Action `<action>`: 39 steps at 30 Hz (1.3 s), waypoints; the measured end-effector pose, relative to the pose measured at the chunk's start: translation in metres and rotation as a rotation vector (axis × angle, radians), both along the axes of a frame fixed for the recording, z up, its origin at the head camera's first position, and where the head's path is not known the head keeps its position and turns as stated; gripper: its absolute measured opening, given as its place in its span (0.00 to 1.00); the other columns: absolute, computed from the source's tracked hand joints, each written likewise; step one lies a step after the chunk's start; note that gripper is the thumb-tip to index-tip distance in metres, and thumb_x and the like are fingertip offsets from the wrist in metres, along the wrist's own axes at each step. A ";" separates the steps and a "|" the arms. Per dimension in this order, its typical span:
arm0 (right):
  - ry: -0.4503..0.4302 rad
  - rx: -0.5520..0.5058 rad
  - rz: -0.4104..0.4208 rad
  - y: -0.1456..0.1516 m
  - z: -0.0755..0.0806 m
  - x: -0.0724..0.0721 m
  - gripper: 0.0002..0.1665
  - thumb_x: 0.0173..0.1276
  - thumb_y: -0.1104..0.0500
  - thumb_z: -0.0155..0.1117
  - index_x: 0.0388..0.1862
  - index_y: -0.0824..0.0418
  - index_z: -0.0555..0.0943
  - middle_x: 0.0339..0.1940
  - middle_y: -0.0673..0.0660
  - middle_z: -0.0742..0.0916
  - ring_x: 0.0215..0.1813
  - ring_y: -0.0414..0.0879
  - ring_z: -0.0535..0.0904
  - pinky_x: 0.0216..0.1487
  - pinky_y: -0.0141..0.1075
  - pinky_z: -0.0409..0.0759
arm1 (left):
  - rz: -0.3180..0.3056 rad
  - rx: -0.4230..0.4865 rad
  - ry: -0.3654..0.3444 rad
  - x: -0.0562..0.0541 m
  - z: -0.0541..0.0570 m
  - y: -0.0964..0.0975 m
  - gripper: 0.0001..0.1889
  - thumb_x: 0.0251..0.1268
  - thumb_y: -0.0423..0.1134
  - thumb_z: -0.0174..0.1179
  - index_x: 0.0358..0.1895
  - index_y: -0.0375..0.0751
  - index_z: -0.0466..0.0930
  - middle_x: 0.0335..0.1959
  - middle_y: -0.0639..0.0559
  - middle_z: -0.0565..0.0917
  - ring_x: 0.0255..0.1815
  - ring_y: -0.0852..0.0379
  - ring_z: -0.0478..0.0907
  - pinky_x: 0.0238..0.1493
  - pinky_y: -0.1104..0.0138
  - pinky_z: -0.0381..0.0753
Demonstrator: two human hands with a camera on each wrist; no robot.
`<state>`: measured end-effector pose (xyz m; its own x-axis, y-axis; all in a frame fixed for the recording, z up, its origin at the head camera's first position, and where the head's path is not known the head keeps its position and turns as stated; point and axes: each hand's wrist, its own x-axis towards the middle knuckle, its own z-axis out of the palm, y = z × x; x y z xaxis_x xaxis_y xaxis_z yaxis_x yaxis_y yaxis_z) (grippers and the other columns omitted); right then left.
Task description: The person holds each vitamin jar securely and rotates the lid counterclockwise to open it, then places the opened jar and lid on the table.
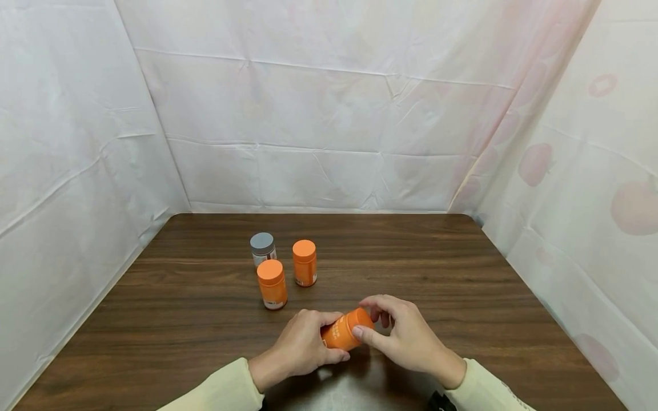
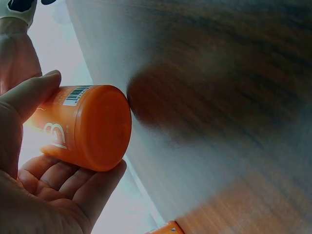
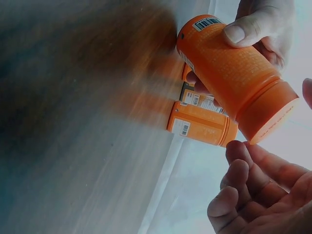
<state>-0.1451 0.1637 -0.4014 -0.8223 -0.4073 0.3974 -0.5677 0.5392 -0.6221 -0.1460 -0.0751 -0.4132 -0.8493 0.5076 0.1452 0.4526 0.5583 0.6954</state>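
My left hand (image 1: 306, 343) grips the body of an orange screw-cap bottle (image 1: 339, 335) between thumb and fingers. The bottle is tilted, its cap towards my right hand (image 1: 406, 334). In the left wrist view its round base (image 2: 105, 129) faces the camera, with the lower edge right at the tabletop. The closed cap (image 3: 269, 111) shows in the right wrist view. There, the right fingertips are right at the cap's rim, while the thumb stands a little off it; the fingers are loosely bent around the cap without a grip.
Two more orange bottles (image 1: 305, 264) (image 1: 272, 285) stand upright on the dark wood table (image 1: 411, 257), left of centre. A grey-capped bottle (image 1: 263, 245) stands behind the nearer one, partly hidden. White patterned curtains (image 1: 319, 114) enclose the table at the back and both sides.
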 end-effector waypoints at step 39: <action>0.133 -0.023 0.282 0.007 0.003 -0.004 0.40 0.49 0.69 0.81 0.61 0.48 0.81 0.55 0.46 0.84 0.52 0.42 0.79 0.51 0.40 0.80 | -0.014 0.004 0.023 0.001 -0.001 -0.001 0.24 0.47 0.46 0.83 0.50 0.60 0.87 0.34 0.70 0.83 0.31 0.70 0.76 0.36 0.70 0.77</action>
<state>-0.1493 0.1707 -0.3983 -0.6183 -0.6015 0.5059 -0.7702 0.3354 -0.5425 -0.1451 -0.0765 -0.4139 -0.8386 0.5187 0.1665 0.4760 0.5491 0.6869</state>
